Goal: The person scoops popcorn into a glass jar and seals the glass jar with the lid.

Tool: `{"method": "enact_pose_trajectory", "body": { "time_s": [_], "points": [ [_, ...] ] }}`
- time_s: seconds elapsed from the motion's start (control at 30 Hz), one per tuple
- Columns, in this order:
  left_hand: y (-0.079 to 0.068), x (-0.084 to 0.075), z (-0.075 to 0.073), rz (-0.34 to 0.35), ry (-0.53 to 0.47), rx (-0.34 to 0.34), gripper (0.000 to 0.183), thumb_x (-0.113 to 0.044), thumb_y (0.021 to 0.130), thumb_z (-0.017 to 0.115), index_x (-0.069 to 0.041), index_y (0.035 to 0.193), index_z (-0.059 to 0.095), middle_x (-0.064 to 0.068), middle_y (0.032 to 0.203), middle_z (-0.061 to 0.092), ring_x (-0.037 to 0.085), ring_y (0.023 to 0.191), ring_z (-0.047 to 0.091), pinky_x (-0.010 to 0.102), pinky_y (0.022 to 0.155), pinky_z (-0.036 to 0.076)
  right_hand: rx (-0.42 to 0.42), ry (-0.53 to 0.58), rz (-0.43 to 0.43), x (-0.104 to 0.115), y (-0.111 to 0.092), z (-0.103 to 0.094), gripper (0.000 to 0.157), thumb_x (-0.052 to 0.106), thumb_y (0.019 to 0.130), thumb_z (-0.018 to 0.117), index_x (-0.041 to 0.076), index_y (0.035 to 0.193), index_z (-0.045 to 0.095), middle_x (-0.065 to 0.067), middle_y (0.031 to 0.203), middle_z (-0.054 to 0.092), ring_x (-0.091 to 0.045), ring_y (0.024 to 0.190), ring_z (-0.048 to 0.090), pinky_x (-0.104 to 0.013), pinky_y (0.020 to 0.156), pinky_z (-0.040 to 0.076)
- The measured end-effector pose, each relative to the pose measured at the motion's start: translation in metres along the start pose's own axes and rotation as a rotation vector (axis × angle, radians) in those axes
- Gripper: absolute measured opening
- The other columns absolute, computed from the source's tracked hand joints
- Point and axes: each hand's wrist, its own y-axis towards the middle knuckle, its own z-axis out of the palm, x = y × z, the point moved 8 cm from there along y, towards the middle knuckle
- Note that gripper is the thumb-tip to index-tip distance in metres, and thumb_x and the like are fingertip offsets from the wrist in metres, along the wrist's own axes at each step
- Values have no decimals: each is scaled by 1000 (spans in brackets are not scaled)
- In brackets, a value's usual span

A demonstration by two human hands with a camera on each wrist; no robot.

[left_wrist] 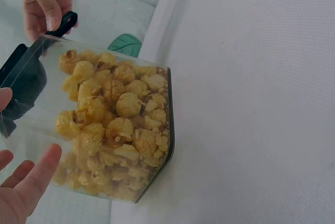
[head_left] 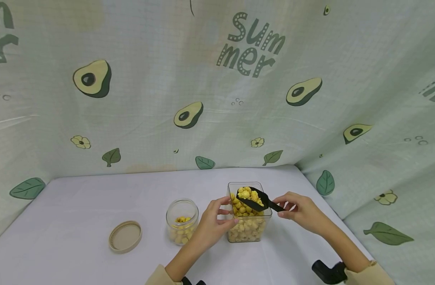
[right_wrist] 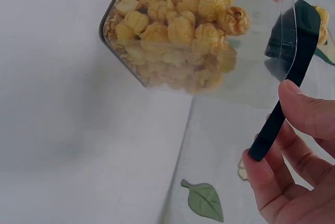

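A clear square tub, partly filled with caramel popcorn, stands upright. At its left side, my left hand touches the wall with spread fingers, some showing through the plastic in the right wrist view. My right hand pinches the handle of a black scoop between thumb and fingers. Popcorn fills the scoop's bowl, which is over the tub's open top. Left of the tub sits a round clear jar, lidless, with some popcorn inside.
A round beige lid lies on the white tablecloth, left of the jar. Behind the table and along its right side hangs a patterned curtain with avocados and leaves.
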Motion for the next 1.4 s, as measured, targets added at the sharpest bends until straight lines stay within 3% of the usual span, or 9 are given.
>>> {"method": "enact_pose_trajectory", "body": {
  "time_s": [0.43,0.73,0.93,1.07,1.3,1.4],
  "points": [
    [-6,-1,-7,27,27,-7,60,-20,84,68,-7,137,41,15,131,45,28,110,52,27,85,54,-12,-28,43,4,1,-6,26,8,78,72,11,103,68,1,92,64,0,73,53,-21,60,50],
    [-22,-14,-30,86,89,-34,59,-20,84,69,-11,136,42,11,130,47,25,110,52,33,89,52,-34,-30,37,8,0,-9,26,8,77,73,11,103,68,2,90,62,0,72,52,-20,59,49],
    [-34,-25,-53,129,95,-115,61,-15,81,72,-19,135,43,3,128,50,20,109,54,29,90,52,-40,-44,52,12,-2,-11,27,9,77,73,12,104,68,2,90,61,0,71,52,-20,58,49],
    [-43,-32,-71,219,127,-177,60,-10,80,72,-21,132,46,-1,126,53,15,109,55,29,90,52,-55,-36,34,16,-3,-12,27,9,77,74,12,104,68,3,89,60,0,71,52,-20,59,49],
    [-58,-42,-103,432,259,-260,54,-3,80,70,-11,129,49,2,123,56,12,113,51,24,90,51,-95,-44,-2,20,-5,-14,27,7,76,74,12,102,69,5,85,60,1,71,51,-20,58,49],
    [-62,-37,-115,453,333,-297,57,-3,77,73,-11,129,50,2,122,55,13,114,51,21,90,49,-116,-47,-27,23,-6,-14,27,7,75,75,12,101,69,7,84,61,1,70,51,-20,57,49]
  ]
}}
